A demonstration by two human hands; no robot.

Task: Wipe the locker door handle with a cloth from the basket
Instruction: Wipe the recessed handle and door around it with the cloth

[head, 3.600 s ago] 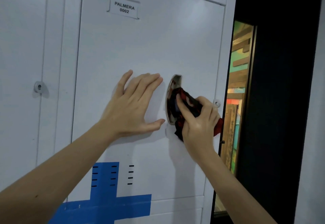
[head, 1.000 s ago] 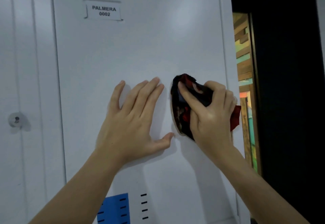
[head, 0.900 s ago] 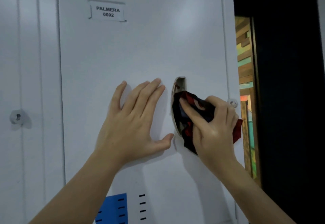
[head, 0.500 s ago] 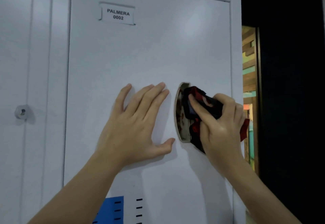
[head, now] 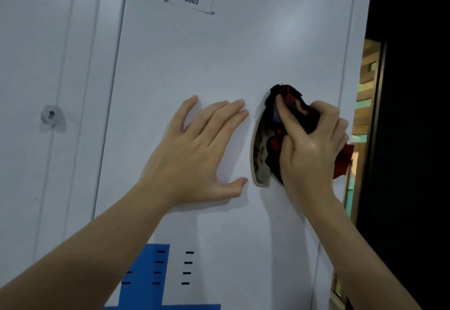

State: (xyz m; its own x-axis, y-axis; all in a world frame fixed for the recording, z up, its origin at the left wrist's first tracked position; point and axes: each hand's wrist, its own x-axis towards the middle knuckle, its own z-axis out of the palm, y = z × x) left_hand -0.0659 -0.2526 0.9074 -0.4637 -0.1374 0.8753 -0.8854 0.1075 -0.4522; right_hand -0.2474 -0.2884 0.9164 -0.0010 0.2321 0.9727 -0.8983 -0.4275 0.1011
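Fingers point(head: 216, 116) of the left hand point(head: 194, 156) lie straight and a little spread, pressed flat on the white locker door point(head: 219, 53), just left of the handle point(head: 259, 158). The recessed metal handle is partly covered by the dark red-and-black cloth point(head: 289, 100), bunched against its upper part. The right hand point(head: 314, 149) grips the cloth, fingers curled tight round it, thumb pressing it down.
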